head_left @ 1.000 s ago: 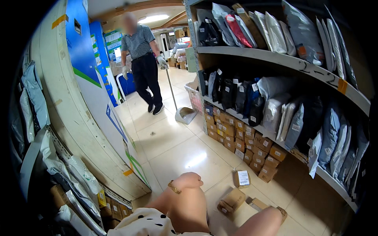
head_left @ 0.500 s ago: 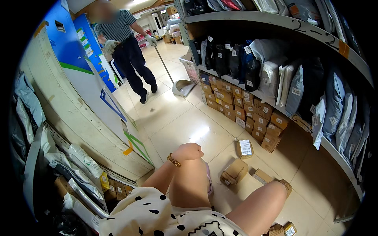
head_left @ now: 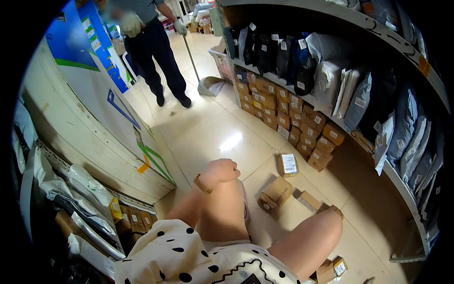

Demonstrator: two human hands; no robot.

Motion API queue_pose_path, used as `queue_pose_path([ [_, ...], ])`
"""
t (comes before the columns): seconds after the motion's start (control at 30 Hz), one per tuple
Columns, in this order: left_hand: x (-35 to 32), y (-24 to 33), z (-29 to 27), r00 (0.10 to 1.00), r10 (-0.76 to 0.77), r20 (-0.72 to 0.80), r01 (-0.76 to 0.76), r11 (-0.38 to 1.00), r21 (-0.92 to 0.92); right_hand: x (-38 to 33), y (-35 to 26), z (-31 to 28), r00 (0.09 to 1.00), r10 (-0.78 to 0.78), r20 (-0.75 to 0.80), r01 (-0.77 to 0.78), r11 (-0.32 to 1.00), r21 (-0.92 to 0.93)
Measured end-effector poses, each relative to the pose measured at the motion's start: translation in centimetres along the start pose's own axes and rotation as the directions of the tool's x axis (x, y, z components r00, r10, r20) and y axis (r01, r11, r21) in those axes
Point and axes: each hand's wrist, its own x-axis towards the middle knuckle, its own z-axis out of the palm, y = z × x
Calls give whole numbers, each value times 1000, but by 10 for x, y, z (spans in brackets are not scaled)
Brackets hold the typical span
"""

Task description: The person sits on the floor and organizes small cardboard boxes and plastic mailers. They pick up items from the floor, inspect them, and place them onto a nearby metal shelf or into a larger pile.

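My left hand (head_left: 221, 170), a gold bracelet (head_left: 202, 183) at its wrist, rests on my left knee with its fingers curled in. Nothing shows in it; the undersides of the fingers are hidden. My right hand is out of sight. On the floor beyond and between my knees lie a carton with a white label (head_left: 288, 164), a larger brown carton (head_left: 275, 193) and a flat carton (head_left: 309, 201). Another small carton (head_left: 336, 212) is partly hidden behind my right knee. Low down, beside my right thigh, sit a small labelled box (head_left: 339, 266) and a brown box (head_left: 325, 272).
Ahead stands a person (head_left: 163, 61) in dark trousers and pale gloves, holding a long-handled dustpan (head_left: 211, 86). The curved shelf (head_left: 421, 199) at right carries bagged parcels (head_left: 327, 80) above stacked cartons (head_left: 309, 125). More parcels (head_left: 90, 189) fill the left rack beside a pale panel (head_left: 71, 113).
My view has tilted and shifted slightly, so the surroundings sit differently. The person's gloved hand at left has risen, and their feet have moved. My left hand stays on my knee.
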Motion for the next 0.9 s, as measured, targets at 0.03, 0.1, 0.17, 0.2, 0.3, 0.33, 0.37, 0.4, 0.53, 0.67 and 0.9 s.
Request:
queue_pose_path([
  [0.03, -11, 9, -7, 999, -34, -9, 34, 999, -41, 0, 0, -7, 1000, 9, -13, -9, 1000, 15],
  [0.1, -14, 5, -9, 999, -42, 2, 42, 997, -60, -1, 0, -16, 999, 35, -8, -34, 998, 57],
  [0.17, -8, -4, -14, 999, 37, 30, -36, 999, -32, 3, -1, -25, 998, 54, -12, -53, 992, 115],
  [0.2, -11, -3, -9, 1000, -6, 4, 6, 999, -42, 2, 1, -35, 997, 75, -19, -71, 988, 139],
  [0.3, -24, 11, -18, 998, -35, -50, 34, 999, -13, 5, 2, -63, 991, 133, -25, -123, 962, 242],
  [0.33, -11, -5, -8, 1000, 16, -25, -15, 999, 32, 5, 4, -69, 988, 154, -7, -146, 949, 279],
  [0.37, -1, -15, -3, 997, 76, 7, -76, 994, 72, 7, 6, -81, 986, 169, 1, -161, 936, 313],
  [0.4, 1, -14, -2, 997, 80, 8, -80, 995, 57, 9, 8, -94, 983, 185, -2, -173, 922, 347],
  [0.53, 2, -17, -2, 992, 125, 21, -124, 992, -16, 18, 16, -155, 981, 143, 134, -193, 824, 533],
  [0.67, 7, -12, 11, 907, 397, -141, -416, 896, -154, 43, -6, -192, 946, 83, 313, -256, 784, 566],
  [0.9, -52, 177, -3, 427, 846, -319, -839, 240, -488, -26, -162, -67, 1000, 16, 5, -16, 809, 588],
])
